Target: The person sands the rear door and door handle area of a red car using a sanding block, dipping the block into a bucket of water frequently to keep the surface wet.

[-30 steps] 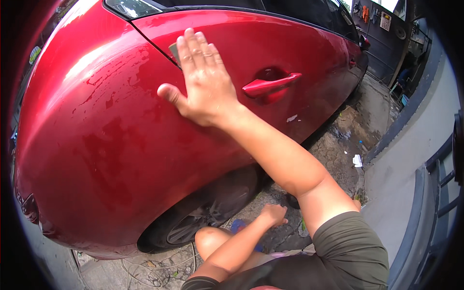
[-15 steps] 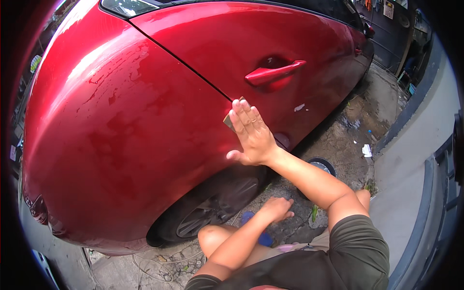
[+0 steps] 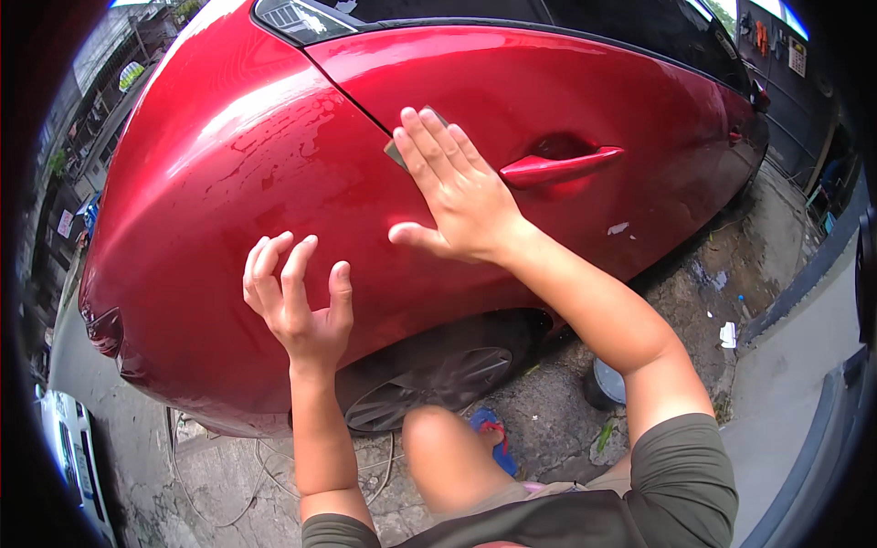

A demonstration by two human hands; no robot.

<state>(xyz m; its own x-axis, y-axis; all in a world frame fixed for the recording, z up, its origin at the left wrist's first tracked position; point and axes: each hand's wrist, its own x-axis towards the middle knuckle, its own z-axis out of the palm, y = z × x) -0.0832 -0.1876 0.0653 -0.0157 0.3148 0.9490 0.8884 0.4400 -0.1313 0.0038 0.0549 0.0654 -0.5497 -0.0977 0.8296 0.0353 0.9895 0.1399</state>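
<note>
Lying flat against the glossy red car [image 3: 210, 210], my right hand [image 3: 457, 196] has its fingers stretched upward and the thumb apart. Beneath its fingers it presses a small flat olive-brown piece of sandpaper [image 3: 395, 155] to the body, near the rear door's seam. Only the edges of the sandpaper show beside the fingers. My left hand [image 3: 306, 306] is raised in front of the rear panel, fingers spread and curled, with nothing in it. Whether its fingertips touch the paint I cannot tell. Wet patches mark the upper panel.
A door handle [image 3: 562, 166] juts out right of my right hand. Below are the rear wheel [image 3: 429, 388] and a dark bucket [image 3: 605, 384]. A thin hose [image 3: 219, 522] lies on cracked concrete. A grey wall [image 3: 795, 356] stands close on the right.
My left hand has risen from low beside my knee to the front of the rear panel and opened. My right hand appears higher and further left in view, and the view itself has shifted.
</note>
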